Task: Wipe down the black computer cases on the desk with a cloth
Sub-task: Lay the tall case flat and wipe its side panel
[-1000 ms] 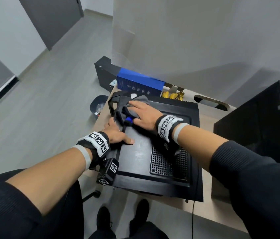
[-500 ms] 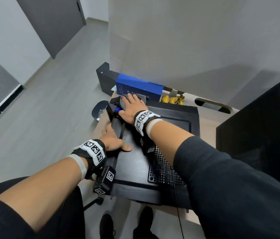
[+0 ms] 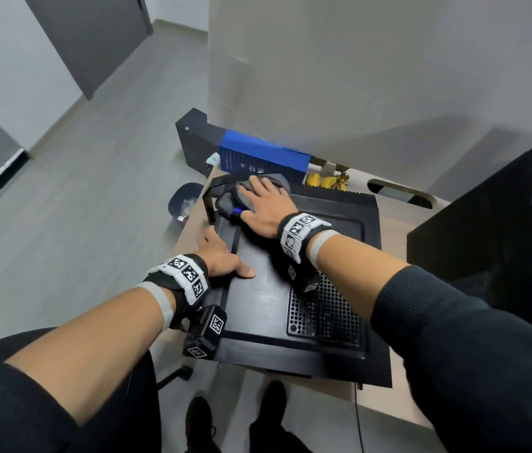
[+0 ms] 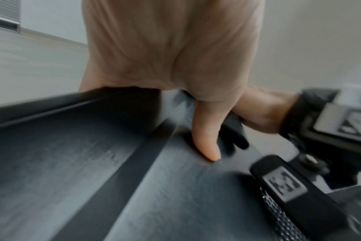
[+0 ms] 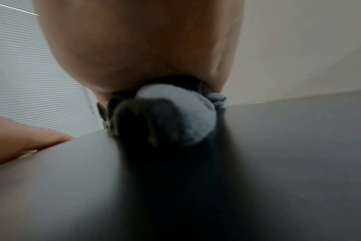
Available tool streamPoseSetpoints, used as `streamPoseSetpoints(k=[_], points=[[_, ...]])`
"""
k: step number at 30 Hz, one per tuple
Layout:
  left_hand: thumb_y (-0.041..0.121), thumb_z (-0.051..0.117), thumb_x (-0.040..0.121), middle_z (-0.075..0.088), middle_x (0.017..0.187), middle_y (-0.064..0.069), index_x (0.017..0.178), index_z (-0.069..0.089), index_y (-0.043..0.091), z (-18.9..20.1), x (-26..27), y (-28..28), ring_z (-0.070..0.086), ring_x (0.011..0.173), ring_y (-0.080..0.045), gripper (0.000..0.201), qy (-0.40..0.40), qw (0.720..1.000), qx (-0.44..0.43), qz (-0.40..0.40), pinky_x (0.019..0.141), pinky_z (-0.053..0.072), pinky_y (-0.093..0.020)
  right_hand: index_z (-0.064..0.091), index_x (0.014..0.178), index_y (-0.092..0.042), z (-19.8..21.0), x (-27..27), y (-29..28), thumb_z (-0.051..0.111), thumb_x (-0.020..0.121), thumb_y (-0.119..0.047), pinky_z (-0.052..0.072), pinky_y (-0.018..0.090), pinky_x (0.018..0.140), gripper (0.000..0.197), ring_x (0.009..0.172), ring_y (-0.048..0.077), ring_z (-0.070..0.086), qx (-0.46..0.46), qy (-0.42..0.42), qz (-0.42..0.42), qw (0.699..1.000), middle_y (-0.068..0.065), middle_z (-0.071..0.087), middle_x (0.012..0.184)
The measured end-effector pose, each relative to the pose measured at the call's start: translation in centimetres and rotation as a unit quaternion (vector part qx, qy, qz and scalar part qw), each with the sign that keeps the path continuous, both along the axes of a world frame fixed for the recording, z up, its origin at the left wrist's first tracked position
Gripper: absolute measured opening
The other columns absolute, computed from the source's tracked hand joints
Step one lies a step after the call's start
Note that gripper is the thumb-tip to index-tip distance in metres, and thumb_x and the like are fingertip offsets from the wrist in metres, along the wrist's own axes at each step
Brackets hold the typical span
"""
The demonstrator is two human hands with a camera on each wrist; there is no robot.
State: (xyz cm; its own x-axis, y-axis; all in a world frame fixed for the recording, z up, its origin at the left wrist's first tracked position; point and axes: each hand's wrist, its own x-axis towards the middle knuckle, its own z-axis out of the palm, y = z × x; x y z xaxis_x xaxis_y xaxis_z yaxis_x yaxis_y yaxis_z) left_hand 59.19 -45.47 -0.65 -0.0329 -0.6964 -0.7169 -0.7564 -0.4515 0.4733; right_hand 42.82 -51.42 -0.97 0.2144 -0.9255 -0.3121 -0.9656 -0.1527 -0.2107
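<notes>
A black computer case [image 3: 264, 305] lies flat on the desk [image 3: 395, 220]. My right hand [image 3: 264, 210] presses a grey cloth [image 3: 279, 181] with flat, spread fingers onto the case's far left corner. In the right wrist view the cloth [image 5: 179, 117] bunches under the palm [image 5: 138, 48] on the dark panel [image 5: 258, 163]. My left hand [image 3: 222, 259] grips the case's left edge. Its thumb [image 4: 206, 138] lies on the top panel [image 4: 72, 163] and its fingers are hidden over the side. A second black case [image 3: 503, 240] stands upright at the right.
A blue box [image 3: 264, 156] and bananas [image 3: 326, 181] sit behind the flat case against the wall panel. A cable slot [image 3: 398, 192] opens in the desk. On the floor to the left are a bin [image 3: 183, 201] and another black case [image 3: 192, 138].
My right hand has slid the cloth away from me, from the middle of the top panel to its far left corner. The left hand has kept its hold on the edge.
</notes>
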Motion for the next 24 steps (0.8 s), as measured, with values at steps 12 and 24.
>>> streamPoseSetpoints(k=[12, 24], points=[[0.035, 0.093, 0.063, 0.013, 0.159, -0.011, 0.157, -0.005, 0.014, 0.0, 0.0, 0.1, 0.021, 0.148, -0.032, 0.137, -0.014, 1.0, -0.013, -0.008, 0.116, 0.03, -0.045, 0.038, 0.151, -0.031, 0.4, 3.3, -2.4, 0.043, 0.091, -0.046, 0.018, 0.052, 0.121, 0.062, 0.152, 0.027, 0.011, -0.013, -0.005, 0.06, 0.998, 0.002, 0.012, 0.166], [0.035, 0.093, 0.063, 0.015, 0.158, -0.014, 0.157, -0.004, 0.012, 0.5, 0.1, 0.2, 0.021, 0.147, -0.032, 0.137, -0.023, 1.0, -0.002, -0.004, 0.119, 0.028, -0.045, 0.018, 0.158, -0.025, 0.4, -0.3, -2.8, 0.037, 0.089, -0.052, 0.013, 0.05, 0.122, 0.077, 0.152, 0.032, 0.009, 0.034, 0.005, -0.055, 0.998, 0.009, 0.011, 0.165]])
